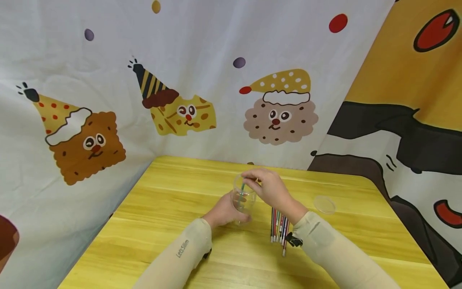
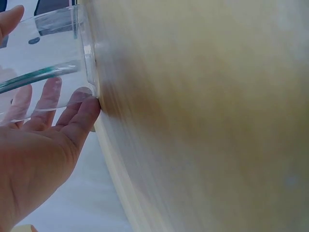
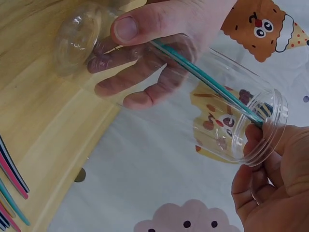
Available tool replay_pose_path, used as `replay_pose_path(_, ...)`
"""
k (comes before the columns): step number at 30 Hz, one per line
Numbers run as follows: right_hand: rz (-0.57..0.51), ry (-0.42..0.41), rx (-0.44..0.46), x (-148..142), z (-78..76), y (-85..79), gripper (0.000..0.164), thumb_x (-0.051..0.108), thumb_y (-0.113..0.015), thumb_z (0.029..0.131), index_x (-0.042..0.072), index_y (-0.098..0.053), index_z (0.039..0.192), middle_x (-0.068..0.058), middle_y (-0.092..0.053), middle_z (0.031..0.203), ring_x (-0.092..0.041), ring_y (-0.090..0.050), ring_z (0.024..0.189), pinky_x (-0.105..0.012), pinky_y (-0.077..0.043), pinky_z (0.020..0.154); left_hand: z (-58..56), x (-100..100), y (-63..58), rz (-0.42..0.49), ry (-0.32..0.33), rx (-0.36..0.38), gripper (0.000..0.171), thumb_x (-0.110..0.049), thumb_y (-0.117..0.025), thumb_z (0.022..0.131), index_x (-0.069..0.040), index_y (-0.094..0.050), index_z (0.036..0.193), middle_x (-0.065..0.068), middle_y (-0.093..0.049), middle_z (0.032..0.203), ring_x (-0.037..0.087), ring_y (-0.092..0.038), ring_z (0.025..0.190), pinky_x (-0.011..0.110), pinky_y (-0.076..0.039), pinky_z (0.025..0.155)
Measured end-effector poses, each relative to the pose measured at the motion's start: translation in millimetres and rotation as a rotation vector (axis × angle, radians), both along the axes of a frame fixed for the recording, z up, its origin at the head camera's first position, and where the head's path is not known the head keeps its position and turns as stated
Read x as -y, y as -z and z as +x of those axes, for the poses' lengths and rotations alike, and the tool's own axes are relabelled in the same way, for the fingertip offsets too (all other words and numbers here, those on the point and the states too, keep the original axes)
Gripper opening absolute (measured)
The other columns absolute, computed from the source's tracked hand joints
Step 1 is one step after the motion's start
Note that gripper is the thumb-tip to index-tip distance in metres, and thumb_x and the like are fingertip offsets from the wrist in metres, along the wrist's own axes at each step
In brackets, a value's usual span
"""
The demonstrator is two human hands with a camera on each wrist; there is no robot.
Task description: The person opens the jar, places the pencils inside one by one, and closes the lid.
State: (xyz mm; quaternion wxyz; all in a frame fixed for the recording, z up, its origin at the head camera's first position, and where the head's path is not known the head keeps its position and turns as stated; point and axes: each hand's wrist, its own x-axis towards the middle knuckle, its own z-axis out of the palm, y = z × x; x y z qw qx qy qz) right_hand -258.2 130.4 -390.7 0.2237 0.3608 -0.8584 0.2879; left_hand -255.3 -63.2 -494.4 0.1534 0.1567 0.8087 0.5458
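Observation:
A clear plastic jar (image 3: pixel 212 130) stands on the wooden table, its screw-neck mouth uncovered. My left hand (image 1: pixel 224 210) is wrapped round the jar's lower half, thumb on one side and fingers on the other, seen through the wall in the right wrist view. At the mouth, my right hand (image 1: pixel 270 188) pinches the upper end of a teal pencil (image 3: pixel 207 82) between thumb and fingers. The pencil slants down inside the jar; its lower end (image 2: pixel 67 67) shows near the base in the left wrist view.
Several striped pencils with eraser ends (image 1: pixel 279 228) lie in a bunch on the table (image 1: pixel 155 224), by my right forearm. Farther right lies a round clear lid (image 1: pixel 324 204). A cartoon-printed cloth (image 1: pixel 202 40) hangs behind and beside the table.

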Motion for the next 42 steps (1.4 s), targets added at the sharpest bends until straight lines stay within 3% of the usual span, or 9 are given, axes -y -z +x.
replay_pose_path(7,0.002,-0.02,0.016,1,0.4,-0.3,0.015,0.011,-0.079,0.098,0.009,-0.083,0.112,-0.006,-0.082,0.104,-0.017,-0.075,0.086,-0.031,-0.063,0.075,0.9,1,-0.5,-0.012,0.013,-0.015,0.079,-0.029,-0.093,0.082,-0.017,-0.055,0.15,0.017,-0.062,0.148,0.035,-0.061,0.133,0.056,-0.052,0.112)
replay_pose_path(10,0.003,-0.021,0.029,0,1.4,1.1,0.014,0.012,-0.078,0.098,0.008,-0.083,0.111,-0.007,-0.082,0.103,-0.016,-0.074,0.085,-0.028,-0.062,0.073,4.1,3,-3.8,0.026,0.031,0.004,0.082,-0.034,-0.093,0.083,-0.016,-0.051,0.152,0.017,-0.059,0.152,0.038,-0.058,0.136,0.058,-0.051,0.111)
replay_pose_path(13,0.002,-0.012,0.04,0,2.6,1.6,0.014,0.012,-0.078,0.099,0.008,-0.083,0.111,-0.007,-0.081,0.102,-0.015,-0.073,0.083,-0.026,-0.061,0.072,7.4,2,-13.2,0.075,0.0,-0.006,0.085,-0.046,-0.092,0.083,-0.021,-0.049,0.151,0.011,-0.054,0.157,0.036,-0.054,0.142,0.059,-0.05,0.112)
replay_pose_path(17,0.005,0.01,0.041,0,3.0,-0.1,0.015,0.014,-0.079,0.098,0.009,-0.083,0.111,-0.006,-0.081,0.1,-0.014,-0.071,0.081,-0.026,-0.059,0.07,10.9,-2,-33.3,0.149,-0.085,-0.091,0.085,-0.055,-0.09,0.082,-0.033,-0.047,0.152,-0.002,-0.049,0.162,0.033,-0.049,0.148,0.062,-0.047,0.116)
replay_pose_path(23,0.03,0.029,0.026,0,4.9,-1.3,0.015,0.015,-0.079,0.098,0.012,-0.084,0.111,-0.004,-0.08,0.098,-0.013,-0.068,0.08,-0.026,-0.057,0.069,15.5,-10,-50.6,0.164,-0.148,-0.142,0.09,-0.054,-0.088,0.086,-0.039,-0.04,0.161,-0.008,-0.047,0.164,0.028,-0.053,0.14,0.056,-0.05,0.112)
replay_pose_path(26,0.044,0.037,0.007,2,5.3,-0.6,0.015,0.016,-0.078,0.099,0.012,-0.084,0.112,-0.004,-0.081,0.101,-0.014,-0.069,0.083,-0.028,-0.058,0.071,17.2,-13,-51.8,0.168,-0.182,-0.133,0.084,-0.053,-0.087,0.087,-0.041,-0.044,0.158,-0.007,-0.051,0.159,0.028,-0.056,0.13,0.048,-0.056,0.099)
replay_pose_path(29,0.059,0.048,-0.02,3,6.5,-0.5,0.014,0.017,-0.076,0.101,0.013,-0.083,0.112,-0.003,-0.081,0.104,-0.016,-0.071,0.087,-0.031,-0.06,0.073,17.2,-16,-49.5,0.186,-0.208,-0.141,0.074,-0.051,-0.086,0.089,-0.042,-0.05,0.153,-0.006,-0.057,0.15,0.034,-0.056,0.121,0.042,-0.054,0.088)
replay_pose_path(36,0.009,0.078,-0.078,-14,5.7,-5.3,0.014,0.015,-0.077,0.1,0.009,-0.08,0.112,-0.006,-0.078,0.112,-0.019,-0.072,0.089,-0.038,-0.064,0.075,17.7,-18,-44.2,0.203,-0.193,-0.161,0.07,-0.052,-0.081,0.093,-0.04,-0.047,0.152,-0.003,-0.059,0.147,0.027,-0.054,0.132,0.053,-0.052,0.104)
replay_pose_path(42,-0.061,0.176,0.038,-59,-1.7,-2.6,0.012,0.014,-0.074,0.102,0.007,-0.08,0.109,-0.005,-0.077,0.096,-0.014,-0.065,0.074,-0.03,-0.058,0.066,18.7,-18,-44.6,0.219,-0.176,-0.151,0.072,-0.048,-0.081,0.094,-0.036,-0.044,0.155,0.0,-0.059,0.148,0.03,-0.053,0.134,0.055,-0.053,0.103)
